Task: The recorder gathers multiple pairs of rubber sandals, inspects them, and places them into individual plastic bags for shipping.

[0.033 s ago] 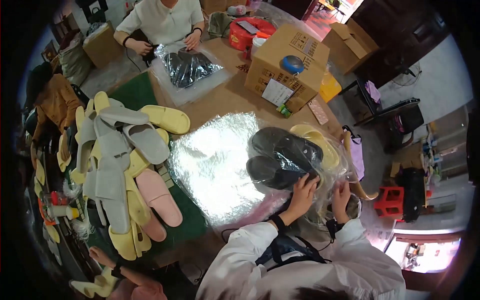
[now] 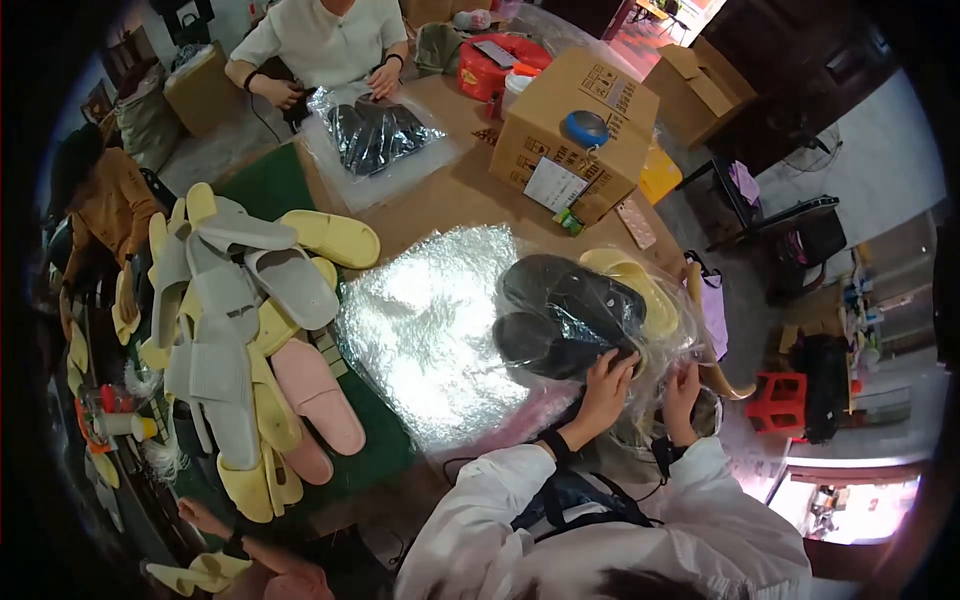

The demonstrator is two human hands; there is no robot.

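On the right of the table lie black slippers (image 2: 570,300) inside a clear plastic bag (image 2: 690,345), and a yellow slipper (image 2: 655,300) sits beside them, under or in the film. My left hand (image 2: 603,395) is closed on the bag at the near end of the black slippers, its fingertips against them. A little to the right, my right hand (image 2: 682,400) pinches the loose film of the bag. Glare blurs the film, so its opening is hard to make out. Shiny clear plastic bags (image 2: 430,340) lie flat left of the slippers.
Grey, yellow and pink slippers (image 2: 318,395) are piled at left on a green mat (image 2: 385,440). A cardboard box (image 2: 560,130) stands at the back with a tape roll (image 2: 586,128) on it. Across the table, a person's hand (image 2: 384,80) touches bagged dark slippers (image 2: 375,135).
My hands and the bagged slippers hold still. At the lower left, another person's hand and the yellow slippers beside it have shifted slightly.
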